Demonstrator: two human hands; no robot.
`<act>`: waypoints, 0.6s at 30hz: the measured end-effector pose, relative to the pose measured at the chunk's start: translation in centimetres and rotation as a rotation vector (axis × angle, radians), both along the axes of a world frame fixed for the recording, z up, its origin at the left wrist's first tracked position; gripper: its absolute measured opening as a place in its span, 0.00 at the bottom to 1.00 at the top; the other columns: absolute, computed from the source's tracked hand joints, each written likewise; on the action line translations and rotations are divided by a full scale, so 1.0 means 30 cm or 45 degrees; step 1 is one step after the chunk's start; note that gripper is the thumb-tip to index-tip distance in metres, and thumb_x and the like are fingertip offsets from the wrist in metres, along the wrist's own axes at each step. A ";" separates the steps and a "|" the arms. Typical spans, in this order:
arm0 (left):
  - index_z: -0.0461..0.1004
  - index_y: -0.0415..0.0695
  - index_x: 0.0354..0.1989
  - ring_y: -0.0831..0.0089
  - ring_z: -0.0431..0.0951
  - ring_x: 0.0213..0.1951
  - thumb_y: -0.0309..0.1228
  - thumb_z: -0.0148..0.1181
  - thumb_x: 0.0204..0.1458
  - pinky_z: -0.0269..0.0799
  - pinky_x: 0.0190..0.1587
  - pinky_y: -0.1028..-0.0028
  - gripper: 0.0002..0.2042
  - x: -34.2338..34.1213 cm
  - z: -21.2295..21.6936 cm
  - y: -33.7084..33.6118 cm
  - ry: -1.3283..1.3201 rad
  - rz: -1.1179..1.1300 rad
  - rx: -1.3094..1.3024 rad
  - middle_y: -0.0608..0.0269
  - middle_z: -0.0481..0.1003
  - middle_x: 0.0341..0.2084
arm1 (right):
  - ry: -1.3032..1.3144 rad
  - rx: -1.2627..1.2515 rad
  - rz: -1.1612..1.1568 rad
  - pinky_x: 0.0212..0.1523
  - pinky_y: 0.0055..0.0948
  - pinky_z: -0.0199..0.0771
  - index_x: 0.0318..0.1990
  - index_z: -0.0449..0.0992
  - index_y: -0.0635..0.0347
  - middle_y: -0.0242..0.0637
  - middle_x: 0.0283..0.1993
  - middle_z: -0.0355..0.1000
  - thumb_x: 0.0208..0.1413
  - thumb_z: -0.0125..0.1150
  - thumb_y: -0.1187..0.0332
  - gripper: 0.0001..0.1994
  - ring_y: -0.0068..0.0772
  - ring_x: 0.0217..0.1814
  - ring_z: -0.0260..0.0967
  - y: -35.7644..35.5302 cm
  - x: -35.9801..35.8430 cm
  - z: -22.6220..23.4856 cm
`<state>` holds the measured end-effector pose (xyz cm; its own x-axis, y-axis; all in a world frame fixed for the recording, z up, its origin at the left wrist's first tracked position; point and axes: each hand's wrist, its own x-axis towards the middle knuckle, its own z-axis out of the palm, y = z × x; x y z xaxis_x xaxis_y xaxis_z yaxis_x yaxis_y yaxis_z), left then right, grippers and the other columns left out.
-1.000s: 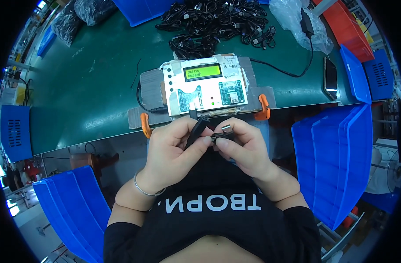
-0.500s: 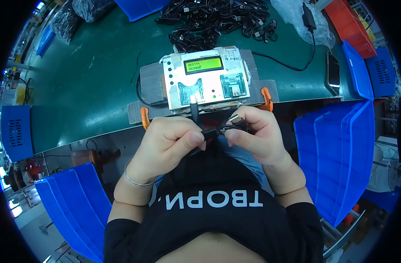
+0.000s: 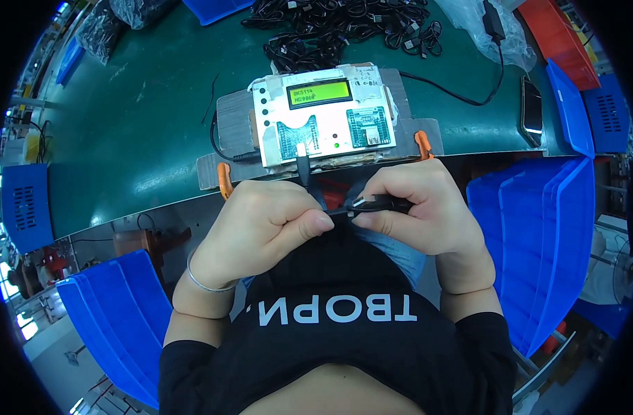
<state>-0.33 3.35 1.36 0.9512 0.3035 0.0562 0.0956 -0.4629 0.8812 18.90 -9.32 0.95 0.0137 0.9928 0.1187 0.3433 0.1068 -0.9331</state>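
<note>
My left hand (image 3: 269, 220) pinches a short black cable end between thumb and forefinger, just below the table's front edge. My right hand (image 3: 427, 207) is closed around a black USB cable (image 3: 385, 203). Its metal plug end points toward my left fingertips, where the two cable parts meet or nearly meet; fingers hide the exact contact. In front of both hands lies a white cable tester (image 3: 278, 114) with a lit yellow-green display (image 3: 319, 93) and a green light. A black plug (image 3: 303, 167) sits in its left socket board, the lead running down to my left hand.
Orange clamps (image 3: 224, 181) hold the tester's grey board at the table edge. Behind it lies a heap of black cables (image 3: 344, 31). A phone (image 3: 530, 112) rests at right. Blue bins (image 3: 531, 242) flank me on both sides.
The right hand has turned the USB cable, so its plug now points left instead of upward. My left fingers have shifted slightly, and the view has moved a little.
</note>
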 end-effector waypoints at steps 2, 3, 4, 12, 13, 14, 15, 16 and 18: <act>0.74 0.38 0.23 0.60 0.73 0.22 0.32 0.59 0.51 0.67 0.25 0.68 0.10 0.006 0.006 -0.008 0.031 0.006 0.092 0.57 0.72 0.17 | -0.111 -0.070 0.042 0.27 0.21 0.67 0.26 0.74 0.65 0.36 0.23 0.73 0.42 0.67 0.75 0.06 0.25 0.24 0.71 0.001 0.004 0.007; 0.74 0.38 0.23 0.60 0.73 0.22 0.32 0.59 0.51 0.67 0.25 0.68 0.10 0.008 0.005 -0.013 0.032 0.006 0.092 0.57 0.72 0.17 | -0.111 -0.070 0.041 0.27 0.21 0.67 0.26 0.74 0.65 0.36 0.23 0.73 0.42 0.67 0.75 0.06 0.25 0.24 0.71 0.003 0.005 0.003; 0.74 0.38 0.23 0.60 0.73 0.21 0.32 0.59 0.51 0.67 0.24 0.68 0.11 0.010 0.002 -0.018 0.022 0.017 0.122 0.57 0.72 0.17 | -0.085 -0.055 0.039 0.26 0.21 0.67 0.26 0.74 0.65 0.36 0.23 0.73 0.42 0.67 0.75 0.06 0.26 0.24 0.71 0.006 0.004 -0.005; 0.72 0.38 0.21 0.58 0.72 0.21 0.31 0.58 0.50 0.66 0.24 0.68 0.11 0.016 -0.024 -0.029 0.082 -0.048 0.243 0.57 0.70 0.15 | -0.070 -0.120 0.114 0.25 0.21 0.66 0.27 0.75 0.63 0.35 0.24 0.74 0.41 0.67 0.75 0.06 0.28 0.24 0.72 -0.003 0.004 -0.051; 0.72 0.38 0.21 0.58 0.72 0.21 0.31 0.59 0.50 0.66 0.24 0.67 0.10 0.017 -0.019 -0.026 0.095 -0.061 0.265 0.56 0.70 0.16 | -0.062 -0.133 0.110 0.25 0.21 0.66 0.28 0.74 0.64 0.35 0.24 0.74 0.41 0.67 0.75 0.06 0.27 0.24 0.72 -0.004 0.001 -0.051; 0.72 0.38 0.21 0.58 0.72 0.21 0.30 0.59 0.50 0.66 0.24 0.67 0.10 0.019 -0.015 -0.024 0.107 -0.075 0.288 0.56 0.70 0.16 | -0.055 -0.145 0.104 0.25 0.21 0.66 0.28 0.74 0.64 0.34 0.23 0.73 0.42 0.66 0.75 0.07 0.26 0.24 0.72 -0.004 -0.001 -0.052; 0.72 0.38 0.21 0.58 0.72 0.21 0.30 0.59 0.50 0.66 0.24 0.67 0.10 0.021 -0.013 -0.024 0.104 -0.080 0.290 0.56 0.70 0.16 | -0.056 -0.144 0.098 0.25 0.21 0.66 0.28 0.74 0.64 0.34 0.23 0.73 0.42 0.66 0.75 0.07 0.26 0.24 0.72 -0.006 -0.005 -0.057; 0.72 0.38 0.21 0.58 0.72 0.21 0.30 0.59 0.50 0.67 0.24 0.67 0.10 0.023 -0.012 -0.024 0.087 -0.062 0.322 0.56 0.70 0.16 | -0.028 -0.112 0.043 0.26 0.21 0.66 0.29 0.75 0.64 0.34 0.23 0.72 0.42 0.66 0.75 0.06 0.24 0.24 0.71 -0.010 -0.010 -0.064; 0.72 0.38 0.22 0.59 0.72 0.21 0.31 0.59 0.50 0.67 0.24 0.68 0.09 0.021 -0.005 -0.027 0.070 -0.043 0.355 0.57 0.70 0.16 | 0.000 -0.079 -0.013 0.26 0.20 0.66 0.29 0.75 0.63 0.33 0.23 0.72 0.43 0.66 0.75 0.06 0.22 0.24 0.70 -0.015 -0.019 -0.063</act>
